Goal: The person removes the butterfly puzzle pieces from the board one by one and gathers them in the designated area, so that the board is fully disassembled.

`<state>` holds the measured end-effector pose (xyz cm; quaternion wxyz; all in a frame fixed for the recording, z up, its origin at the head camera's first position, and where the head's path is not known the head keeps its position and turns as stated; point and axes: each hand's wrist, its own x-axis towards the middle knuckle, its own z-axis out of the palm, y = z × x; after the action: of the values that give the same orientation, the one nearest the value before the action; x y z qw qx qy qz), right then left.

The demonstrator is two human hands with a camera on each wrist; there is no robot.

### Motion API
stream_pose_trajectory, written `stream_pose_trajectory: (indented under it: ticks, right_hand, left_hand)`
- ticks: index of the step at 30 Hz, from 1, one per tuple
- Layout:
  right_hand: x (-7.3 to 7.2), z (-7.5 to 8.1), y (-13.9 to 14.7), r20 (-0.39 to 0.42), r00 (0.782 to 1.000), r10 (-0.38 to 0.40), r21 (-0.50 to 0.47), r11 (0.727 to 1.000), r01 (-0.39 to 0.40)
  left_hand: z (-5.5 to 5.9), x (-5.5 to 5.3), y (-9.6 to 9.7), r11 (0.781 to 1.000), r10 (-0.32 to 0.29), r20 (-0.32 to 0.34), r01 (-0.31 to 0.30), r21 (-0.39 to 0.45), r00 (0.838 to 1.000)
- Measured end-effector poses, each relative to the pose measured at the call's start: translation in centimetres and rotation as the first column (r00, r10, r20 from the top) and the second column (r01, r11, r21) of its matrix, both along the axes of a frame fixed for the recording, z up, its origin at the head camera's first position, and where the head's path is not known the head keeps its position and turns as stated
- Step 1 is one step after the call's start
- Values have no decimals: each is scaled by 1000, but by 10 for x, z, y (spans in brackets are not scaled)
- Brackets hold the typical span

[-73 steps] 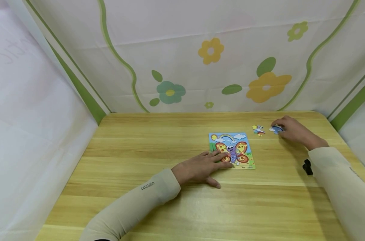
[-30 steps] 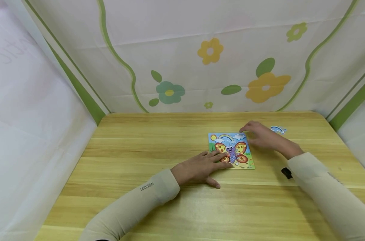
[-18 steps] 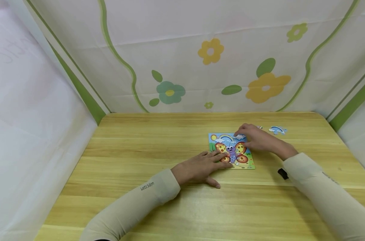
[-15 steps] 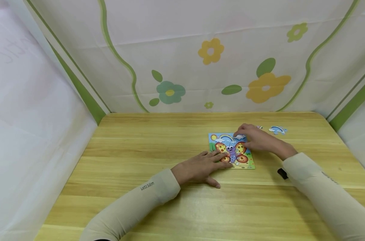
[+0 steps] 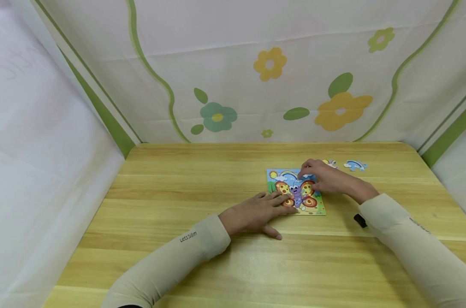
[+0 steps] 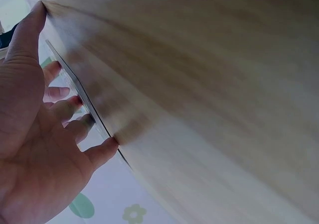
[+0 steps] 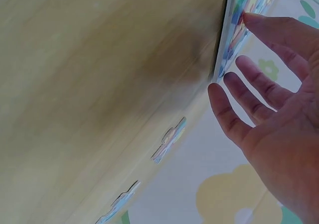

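Note:
A square butterfly jigsaw puzzle (image 5: 289,176) lies on the wooden table, right of the middle. My left hand (image 5: 252,212) rests on its lower left part, fingers spread and fairly straight, thumb on the table. At the upper right corner, my right hand (image 5: 327,177) touches the puzzle with gently bent fingers. In the right wrist view its thumb (image 7: 279,30) meets the picture surface; no loose piece shows between the fingers, though some contact is hidden. Behind this hand lies a partly covered puzzle piece (image 5: 330,163). A blue rainbow puzzle piece (image 5: 355,165) lies farther right.
The wooden table (image 5: 171,188) has its back edge against a white curtain (image 5: 233,64) printed with flowers. White cloth (image 5: 44,149) hangs along the left side. A small black item (image 5: 360,220) shows beside the right sleeve.
My right hand has let go of the rainbow piece and moved left to the puzzle's upper right corner. Lately its fingers have shifted slightly over the printed cloud. The left hand stays put.

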<state>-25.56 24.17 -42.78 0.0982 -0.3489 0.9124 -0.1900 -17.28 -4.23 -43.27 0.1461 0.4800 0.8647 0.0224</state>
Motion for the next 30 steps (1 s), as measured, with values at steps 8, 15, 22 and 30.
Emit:
stream_pose_trajectory:
  ticks: [8, 15, 22, 30]
  right_hand:
    - [1, 1, -2, 10, 1000, 27, 6, 1000, -27]
    - [-1, 0, -2, 11, 999, 34, 21, 999, -34]
    - [1, 2, -2, 15, 999, 37, 6, 999, -37]
    - [3, 1, -2, -4, 1000, 31, -1, 1000, -31]
  left_hand:
    - [-1, -1, 0, 1000, 5, 8, -5, -4, 1000]
    - [-2, -1, 0, 1000, 5, 1, -5, 2, 1000]
    - [-1, 0, 0, 1000, 18, 9, -18, 1, 1000]
    - [-1, 1, 0, 1000, 17, 6, -17, 2, 1000]
